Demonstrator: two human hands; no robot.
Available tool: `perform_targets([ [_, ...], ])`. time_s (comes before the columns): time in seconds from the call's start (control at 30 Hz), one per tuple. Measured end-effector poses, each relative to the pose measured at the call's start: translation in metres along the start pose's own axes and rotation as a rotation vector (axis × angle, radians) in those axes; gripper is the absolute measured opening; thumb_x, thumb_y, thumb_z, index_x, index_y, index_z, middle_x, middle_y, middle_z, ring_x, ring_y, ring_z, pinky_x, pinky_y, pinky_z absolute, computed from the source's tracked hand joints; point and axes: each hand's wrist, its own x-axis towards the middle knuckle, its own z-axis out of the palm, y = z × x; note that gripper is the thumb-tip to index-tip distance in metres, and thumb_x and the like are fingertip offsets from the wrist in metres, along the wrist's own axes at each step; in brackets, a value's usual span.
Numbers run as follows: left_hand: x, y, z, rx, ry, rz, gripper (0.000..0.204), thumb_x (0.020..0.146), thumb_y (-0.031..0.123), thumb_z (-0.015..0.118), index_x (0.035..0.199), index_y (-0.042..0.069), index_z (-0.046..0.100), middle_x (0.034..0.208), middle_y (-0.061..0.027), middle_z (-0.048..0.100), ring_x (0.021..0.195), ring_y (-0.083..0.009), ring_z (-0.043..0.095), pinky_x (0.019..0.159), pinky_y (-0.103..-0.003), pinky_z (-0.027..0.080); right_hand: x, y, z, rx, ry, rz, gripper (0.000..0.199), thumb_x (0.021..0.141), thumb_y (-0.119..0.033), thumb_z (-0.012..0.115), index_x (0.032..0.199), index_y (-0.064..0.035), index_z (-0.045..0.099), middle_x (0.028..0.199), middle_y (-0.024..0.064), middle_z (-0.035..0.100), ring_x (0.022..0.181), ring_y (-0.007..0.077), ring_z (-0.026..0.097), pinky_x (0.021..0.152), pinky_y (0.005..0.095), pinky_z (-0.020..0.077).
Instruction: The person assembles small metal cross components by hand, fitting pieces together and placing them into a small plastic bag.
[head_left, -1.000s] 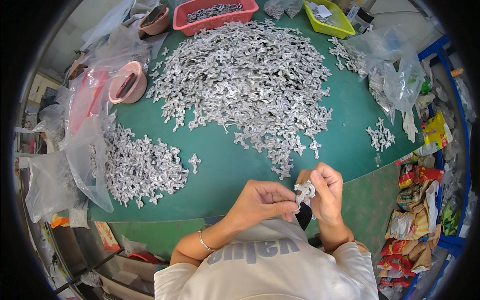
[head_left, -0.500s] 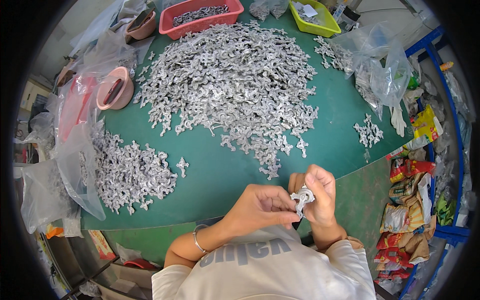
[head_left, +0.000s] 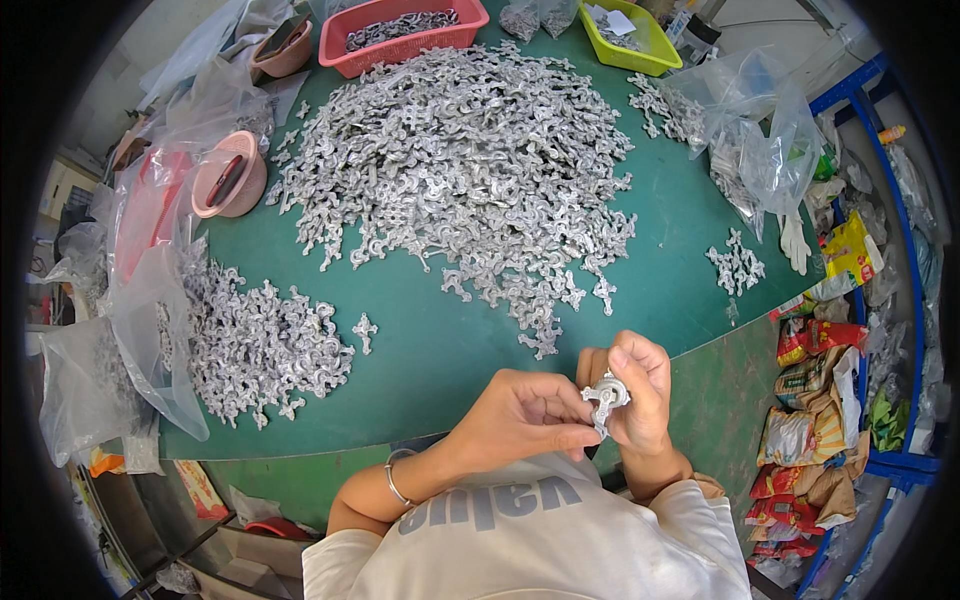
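Close to my chest, just off the table's near edge, both hands meet on a small silvery metal casting (head_left: 606, 397) with rounded arms. My right hand (head_left: 642, 390) grips its upper part between thumb and curled fingers. My left hand (head_left: 535, 412) has thumb and fingertips pinched at its lower end. Part of the casting is hidden by the fingers. Ahead of me lies a large heap of similar metal castings (head_left: 460, 160). A smaller pile (head_left: 265, 350) sits at the left, with one single casting (head_left: 365, 333) beside it.
The green table (head_left: 400, 395) carries a small group of castings (head_left: 736, 262) at the right. A red basket (head_left: 400, 60) and a yellow-green basket (head_left: 630, 55) stand at the back. Plastic bags (head_left: 155, 330) and a pink bowl (head_left: 245, 190) lie left; a blue rack (head_left: 915, 250) stands right.
Both hands stay in nearly the same place on the casting. The piles and baskets look the same.
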Motion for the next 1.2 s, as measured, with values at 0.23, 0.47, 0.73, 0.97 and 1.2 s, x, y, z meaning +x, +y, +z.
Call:
perform_targets([
  [0.23,-0.0008,0.0008,0.0005,-0.008,-0.008,0.009,0.01,0.078,0.0,0.063,0.086,-0.003,0.059,0.077,-0.0074,0.061,0.066,-0.011,0.06,0.062,-0.022,0.048,-0.0004,0.001,-0.0004,0.019,0.003,0.012,0.029,0.088,-0.011,0.049,0.06,-0.0052,0.041,0.053,0.0076,0.049,0.047,0.0102,0.042,0.04,0.0228,0.0289],
  [0.47,-0.001,-0.0001,-0.0002,0.016,-0.002,0.008,0.01,0.078,0.001,0.063,0.086,-0.003,0.058,0.077,-0.0073,0.061,0.066,-0.0107,0.059,0.061,-0.022,0.048,-0.0014,0.001,0.0018,-0.013,0.031,-0.033,0.028,0.088,-0.011,0.049,0.062,-0.0048,0.041,0.054,0.0078,0.05,0.047,0.0103,0.043,0.041,0.0228,0.03],
  [0.73,-0.0009,0.0001,-0.0002,-0.05,-0.017,-0.009,0.01,0.078,0.0,0.063,0.086,-0.004,0.058,0.077,-0.0101,0.062,0.065,-0.0134,0.06,0.06,-0.024,0.048,-0.0022,-0.0023,0.0062,-0.11,0.089,-0.015,0.03,0.084,-0.014,0.051,0.059,-0.0069,0.037,0.045,0.0064,0.042,0.041,0.0128,0.034,0.039,0.0264,0.0277],
  [0.97,-0.0011,0.0013,-0.0008,-0.041,-0.035,-0.007,0.01,0.08,0.003,0.062,0.087,-0.003,0.058,0.077,-0.007,0.061,0.065,-0.0101,0.057,0.061,-0.022,0.046,-0.0026,0.0003,0.002,-0.008,0.018,-0.056,0.027,0.088,-0.011,0.049,0.063,-0.0043,0.042,0.054,0.0086,0.05,0.047,0.0103,0.043,0.041,0.0225,0.0298],
  [1.2,-0.0006,0.0013,-0.0017,-0.058,-0.029,-0.006,0.012,0.081,0.004,0.061,0.09,-0.003,0.057,0.079,-0.0068,0.06,0.065,-0.0096,0.056,0.061,-0.022,0.046,-0.0009,-0.0003,0.0075,-0.116,0.107,-0.059,0.029,0.085,-0.016,0.05,0.061,-0.0078,0.037,0.047,0.0053,0.041,0.043,0.0116,0.033,0.041,0.0262,0.026],
])
